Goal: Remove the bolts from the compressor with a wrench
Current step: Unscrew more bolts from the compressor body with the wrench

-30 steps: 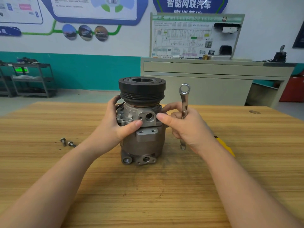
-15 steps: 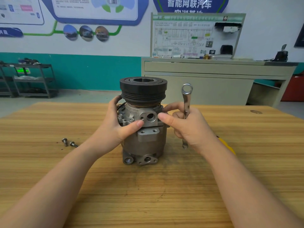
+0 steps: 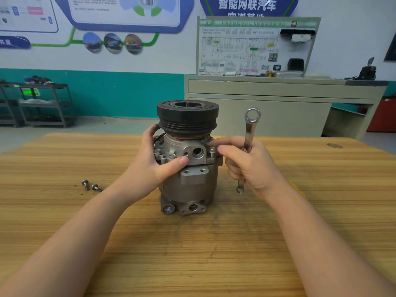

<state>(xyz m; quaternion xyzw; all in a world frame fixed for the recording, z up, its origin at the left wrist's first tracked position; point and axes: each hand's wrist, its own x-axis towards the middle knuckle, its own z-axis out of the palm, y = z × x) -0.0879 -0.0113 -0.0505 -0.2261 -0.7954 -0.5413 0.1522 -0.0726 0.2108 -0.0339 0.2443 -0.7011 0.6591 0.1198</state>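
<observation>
A grey metal compressor (image 3: 188, 189) with a black pulley on top stands upright on the wooden table (image 3: 192, 254). My left hand (image 3: 154, 166) grips its upper left side, thumb across the front. My right hand (image 3: 250, 166) holds a steel ring wrench (image 3: 249, 133) upright in its curled fingers, just right of the compressor. Its thumb and forefinger reach to a bolt (image 3: 212, 151) that stands up at the housing's upper right. Two loose bolts (image 3: 91, 186) lie on the table to the left.
A yellow object (image 3: 299, 189) shows partly behind my right wrist. Beyond the table stand a beige cabinet (image 3: 278, 108) with a display board and dark metal shelves (image 3: 42, 103) at the far left.
My right thumb has drawn back slightly from the housing, so the upright bolt now shows. The left hand and the compressor stay as they were.
</observation>
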